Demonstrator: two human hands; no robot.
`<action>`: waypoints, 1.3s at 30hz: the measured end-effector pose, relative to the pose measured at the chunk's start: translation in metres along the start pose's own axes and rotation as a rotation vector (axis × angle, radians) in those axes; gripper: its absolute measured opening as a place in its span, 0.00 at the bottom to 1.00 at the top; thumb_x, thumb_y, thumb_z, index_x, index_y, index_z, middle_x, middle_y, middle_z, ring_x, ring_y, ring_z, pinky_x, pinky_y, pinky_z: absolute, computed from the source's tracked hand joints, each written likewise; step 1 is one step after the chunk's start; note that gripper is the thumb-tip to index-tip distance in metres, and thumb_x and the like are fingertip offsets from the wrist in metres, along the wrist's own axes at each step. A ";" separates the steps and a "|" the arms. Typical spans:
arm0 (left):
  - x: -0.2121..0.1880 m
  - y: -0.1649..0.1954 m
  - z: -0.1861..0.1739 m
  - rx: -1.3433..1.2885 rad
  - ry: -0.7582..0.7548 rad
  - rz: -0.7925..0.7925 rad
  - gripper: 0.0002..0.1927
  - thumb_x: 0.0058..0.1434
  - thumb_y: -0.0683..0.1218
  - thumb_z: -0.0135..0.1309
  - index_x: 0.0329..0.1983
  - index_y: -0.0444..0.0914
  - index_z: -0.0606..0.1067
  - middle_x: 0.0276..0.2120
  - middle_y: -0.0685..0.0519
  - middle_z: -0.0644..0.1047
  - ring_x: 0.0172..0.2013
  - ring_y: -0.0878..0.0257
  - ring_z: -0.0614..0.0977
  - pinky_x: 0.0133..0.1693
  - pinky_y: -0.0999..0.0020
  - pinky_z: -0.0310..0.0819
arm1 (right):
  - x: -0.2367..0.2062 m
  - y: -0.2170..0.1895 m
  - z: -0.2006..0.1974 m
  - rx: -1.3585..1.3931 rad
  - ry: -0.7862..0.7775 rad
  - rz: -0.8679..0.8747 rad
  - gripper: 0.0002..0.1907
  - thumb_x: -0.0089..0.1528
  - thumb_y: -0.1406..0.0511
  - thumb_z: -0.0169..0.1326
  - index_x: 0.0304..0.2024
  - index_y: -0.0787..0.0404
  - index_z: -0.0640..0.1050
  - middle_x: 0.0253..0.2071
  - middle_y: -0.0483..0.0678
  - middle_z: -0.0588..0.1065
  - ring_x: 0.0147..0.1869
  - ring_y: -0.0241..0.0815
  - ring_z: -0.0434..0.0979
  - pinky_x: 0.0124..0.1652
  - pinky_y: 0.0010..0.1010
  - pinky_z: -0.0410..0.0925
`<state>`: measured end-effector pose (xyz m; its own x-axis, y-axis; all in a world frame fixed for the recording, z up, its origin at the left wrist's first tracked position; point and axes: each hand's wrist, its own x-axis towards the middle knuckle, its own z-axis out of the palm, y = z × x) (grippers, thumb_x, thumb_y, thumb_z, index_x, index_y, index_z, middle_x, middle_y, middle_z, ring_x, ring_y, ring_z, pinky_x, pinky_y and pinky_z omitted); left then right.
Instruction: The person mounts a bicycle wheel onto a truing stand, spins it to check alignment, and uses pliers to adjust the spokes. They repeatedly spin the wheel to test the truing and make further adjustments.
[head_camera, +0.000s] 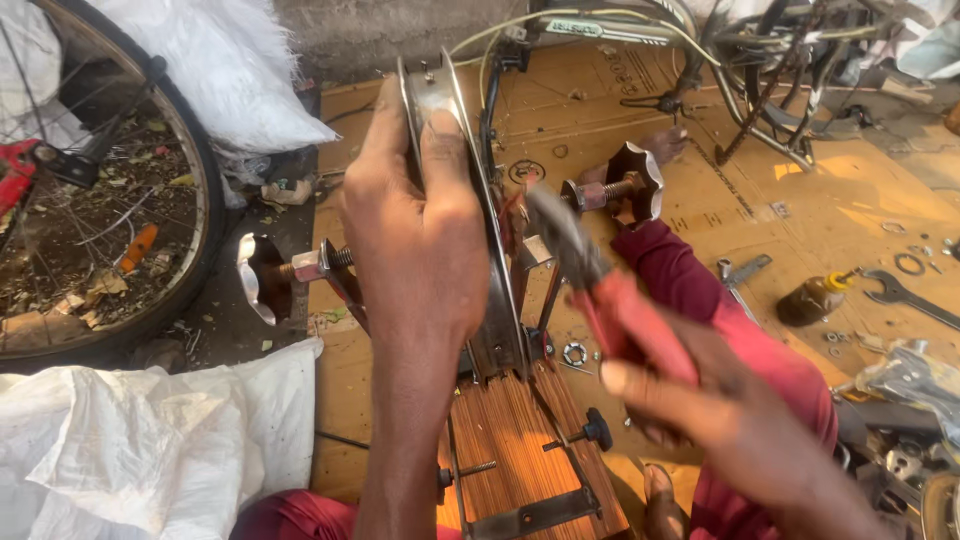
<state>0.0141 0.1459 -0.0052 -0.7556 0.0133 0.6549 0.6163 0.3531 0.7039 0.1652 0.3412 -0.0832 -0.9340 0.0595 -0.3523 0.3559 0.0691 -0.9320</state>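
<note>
My left hand (415, 215) grips the top of a bare metal wheel rim (440, 95) that stands upright in a truing stand (520, 440) with a wooden base. My right hand (720, 410) holds red-handled pliers (600, 285), whose jaws point up and left, close to the right side of the rim near the stand's upright. Two metal knobs on threaded rods, the left knob (258, 275) and the right knob (640, 180), stick out on either side of the stand. My legs in dark red trousers (700, 290) lie around the stand.
A bicycle wheel with tyre (150, 150) leans at the left beside white sacks (150, 440). A bicycle frame (760, 70) stands at the back right. A spanner (905, 295), a small brown bottle (815, 298), washers and nuts lie on the cardboard floor (820, 200) at the right.
</note>
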 end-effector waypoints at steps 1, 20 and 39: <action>0.000 -0.001 -0.001 -0.048 -0.010 -0.077 0.24 0.75 0.45 0.43 0.69 0.27 0.67 0.55 0.34 0.79 0.56 0.51 0.81 0.58 0.57 0.75 | 0.002 -0.009 0.006 -0.049 0.049 -0.012 0.28 0.64 0.61 0.57 0.67 0.54 0.70 0.34 0.50 0.65 0.34 0.40 0.62 0.32 0.32 0.61; 0.026 0.002 -0.013 0.004 -0.132 -0.434 0.23 0.68 0.52 0.41 0.57 0.37 0.77 0.42 0.42 0.83 0.44 0.50 0.84 0.50 0.51 0.78 | 0.092 0.071 -0.032 -0.237 0.265 -0.155 0.32 0.63 0.57 0.54 0.69 0.58 0.69 0.61 0.40 0.68 0.65 0.30 0.63 0.58 0.28 0.55; 0.017 0.020 -0.014 -0.101 -0.166 -0.464 0.21 0.71 0.47 0.39 0.60 0.37 0.77 0.35 0.41 0.83 0.33 0.52 0.85 0.44 0.55 0.80 | -0.003 0.039 -0.012 -0.218 0.033 0.177 0.34 0.61 0.48 0.53 0.69 0.50 0.71 0.38 0.44 0.73 0.41 0.33 0.68 0.43 0.29 0.68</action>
<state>0.0167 0.1398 0.0239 -0.9752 0.0281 0.2195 0.2190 0.2648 0.9391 0.1822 0.3554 -0.1172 -0.8564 0.1220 -0.5017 0.5151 0.2675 -0.8143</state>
